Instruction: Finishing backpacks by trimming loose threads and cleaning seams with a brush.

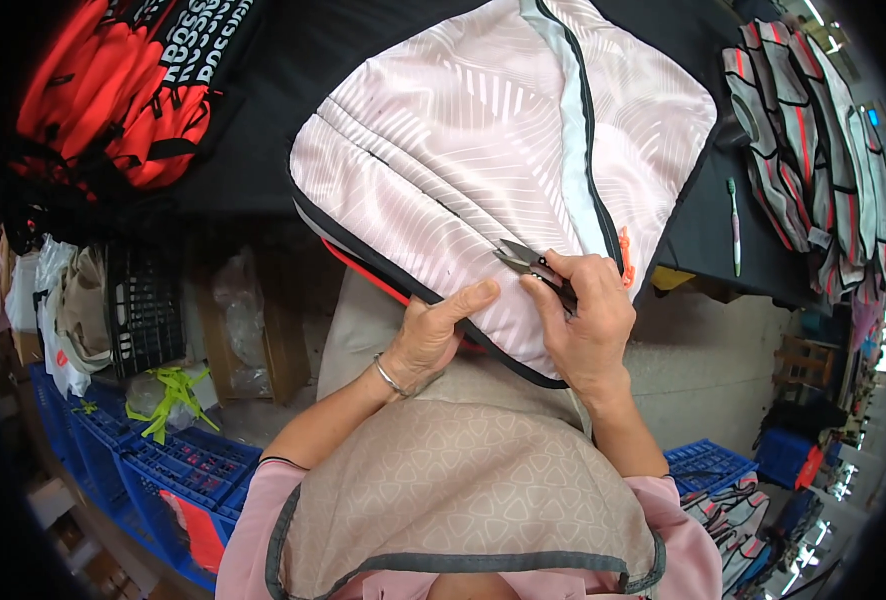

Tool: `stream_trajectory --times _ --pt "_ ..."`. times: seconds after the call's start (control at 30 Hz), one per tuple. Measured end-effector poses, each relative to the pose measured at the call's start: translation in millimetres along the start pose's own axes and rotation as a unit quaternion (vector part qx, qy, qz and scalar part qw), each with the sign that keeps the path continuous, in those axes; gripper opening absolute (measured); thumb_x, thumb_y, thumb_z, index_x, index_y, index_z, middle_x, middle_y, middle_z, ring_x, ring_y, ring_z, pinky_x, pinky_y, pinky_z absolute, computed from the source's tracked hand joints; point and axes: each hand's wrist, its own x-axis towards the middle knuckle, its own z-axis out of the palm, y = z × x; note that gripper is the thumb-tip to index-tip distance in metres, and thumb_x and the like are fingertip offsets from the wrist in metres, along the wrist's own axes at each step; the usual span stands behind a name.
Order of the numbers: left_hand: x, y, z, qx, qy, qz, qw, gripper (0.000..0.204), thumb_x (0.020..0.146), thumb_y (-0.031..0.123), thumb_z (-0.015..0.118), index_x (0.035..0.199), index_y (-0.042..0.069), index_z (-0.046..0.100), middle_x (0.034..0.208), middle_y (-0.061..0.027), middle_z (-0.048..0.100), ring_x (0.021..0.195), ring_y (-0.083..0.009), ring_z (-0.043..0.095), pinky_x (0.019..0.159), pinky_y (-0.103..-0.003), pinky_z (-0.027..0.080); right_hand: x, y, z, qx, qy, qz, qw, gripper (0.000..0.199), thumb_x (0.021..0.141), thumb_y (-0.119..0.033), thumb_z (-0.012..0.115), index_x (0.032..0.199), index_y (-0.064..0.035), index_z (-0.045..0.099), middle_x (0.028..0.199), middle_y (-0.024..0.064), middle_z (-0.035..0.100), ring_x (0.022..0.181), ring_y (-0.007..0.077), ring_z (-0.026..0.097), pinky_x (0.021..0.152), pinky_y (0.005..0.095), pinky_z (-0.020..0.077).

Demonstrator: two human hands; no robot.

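Observation:
A pale pink patterned fabric bag [443, 170] with black edging lies in front of me, partly over the table edge. My left hand [433, 330] grips its near edge, thumb on top and fingers underneath. In my right hand [595, 310] is a pair of thread snips [526, 258], blades apart and pointing left just above the fabric, near a seam line. A dark zipper with a pale grey strip [578, 130] runs down the bag's right part. An orange zipper pull [625, 257] hangs beside my right hand.
Red and black bags [113, 110] are piled at the far left of the black table [283, 60]. A toothbrush [734, 225] and grey striped pieces [813, 140] lie at the right. Blue crates [188, 470] and a black basket [146, 310] stand at lower left, another blue crate [708, 465] at lower right.

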Motion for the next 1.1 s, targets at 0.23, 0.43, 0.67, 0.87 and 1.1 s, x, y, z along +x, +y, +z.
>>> stream_trajectory --times 0.23,0.43,0.67,0.87,1.1 --pt "-0.8 1.2 2.7 0.019 0.0 0.023 1.0 0.04 0.086 0.005 0.074 0.123 -0.002 0.06 0.12 -0.0095 0.064 0.111 -0.0174 0.062 0.1 -0.032 0.049 -0.4 -1.0 -1.0 -0.019 -0.017 0.007 1.0 0.024 0.075 -0.014 0.081 0.092 -0.0041 0.065 0.078 0.0071 0.062 0.068 0.025 0.059 0.059 0.0352 0.0463" --pt "0.6 -1.5 -2.3 0.016 0.007 0.017 1.0 0.041 0.087 0.005 0.073 0.124 -0.003 0.058 0.121 -0.0099 0.064 0.113 -0.0176 0.061 0.102 -0.032 0.047 2.7 1.7 4.7 -0.031 -0.028 -0.02 0.999 0.02 0.077 -0.011 0.08 0.089 -0.0038 0.066 0.077 0.0082 0.063 0.067 0.025 0.059 0.059 0.0352 0.047" --pt "-0.8 3.5 3.9 0.01 -0.003 0.011 1.0 0.044 0.087 0.006 0.073 0.127 -0.002 0.056 0.122 -0.0094 0.063 0.114 -0.0176 0.06 0.102 -0.032 0.047 -1.3 6.4 7.0 0.109 -0.027 0.114 0.987 0.022 0.079 -0.009 0.08 0.092 -0.0006 0.065 0.082 0.0103 0.065 0.068 0.0229 0.062 0.063 0.0322 0.0497" --pt "1.2 -0.2 -0.9 0.003 0.016 0.011 1.0 0.042 0.086 0.004 0.073 0.125 -0.002 0.057 0.12 -0.0091 0.064 0.109 -0.018 0.062 0.099 -0.031 0.049 21.4 -3.5 40.2 0.073 -0.012 0.065 0.995 0.03 0.076 -0.011 0.079 0.098 -0.0023 0.061 0.086 0.0108 0.063 0.075 0.025 0.064 0.064 0.0357 0.0507" --pt "24.2 24.9 -23.9 -0.012 0.085 0.175 0.981 0.04 0.086 0.002 0.071 0.123 0.001 0.057 0.113 -0.0084 0.065 0.103 -0.0205 0.064 0.094 -0.036 0.052 48.9 15.0 47.5 0.071 0.057 0.031 0.995 0.026 0.07 0.01 0.062 0.094 -0.0016 0.061 0.082 0.0125 0.064 0.069 0.0287 0.064 0.061 0.0369 0.0505"
